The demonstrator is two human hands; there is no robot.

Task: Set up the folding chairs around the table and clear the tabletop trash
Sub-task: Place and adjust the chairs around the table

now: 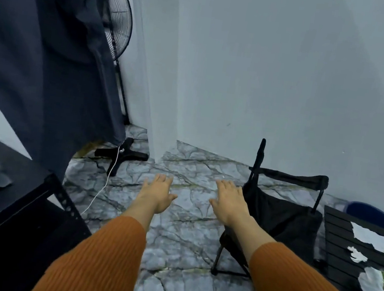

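Fingers (228,188) spread wide on both hands, left hand (157,196) and right hand (229,205), palms down, holding nothing above the floor (182,221). One black folding chair (282,216) stands unfolded just beside the right hand. Four white trash scraps (369,238) lie along the left edge of the dark slatted surface (338,244).

Head camera, wide-angle, looking forward and steeply down from standing height.

The single view faces a pale wall corner (169,92), with the marbled floor (178,280) filling the lower middle. Both forearms reach out from the bottom edge, the left hand (157,196) and right hand (229,204) near the centre. A black folding chair (280,216) sits right of centre, the slatted desk (340,247) is cut by the right edge, and a dark curtain (46,48) bends along the left.
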